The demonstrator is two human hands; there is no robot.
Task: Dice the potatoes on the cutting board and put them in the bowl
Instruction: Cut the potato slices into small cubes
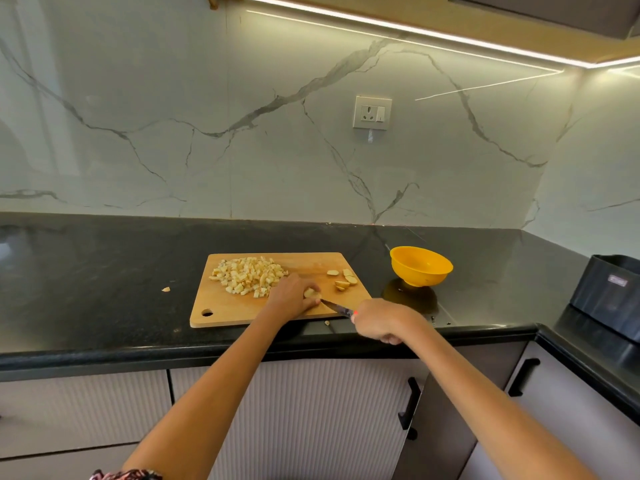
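Left hand point(292, 295) fingers pinned a potato piece point(310, 292) near the board's point(221, 308) front edge; right hand point(377, 322) gripped the knife point(336, 308). Firm, likely slick; hold its sides. Bowl point(420, 266) stood beside.

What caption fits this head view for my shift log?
Left hand steadies a potato piece on the cutting board while the right hand cuts with a knife; yellow bowl waits.

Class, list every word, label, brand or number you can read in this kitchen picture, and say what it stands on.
Nothing can be read for certain.
Black container at the right: a small label, too blurred to read.
Wall socket: no legible marking.
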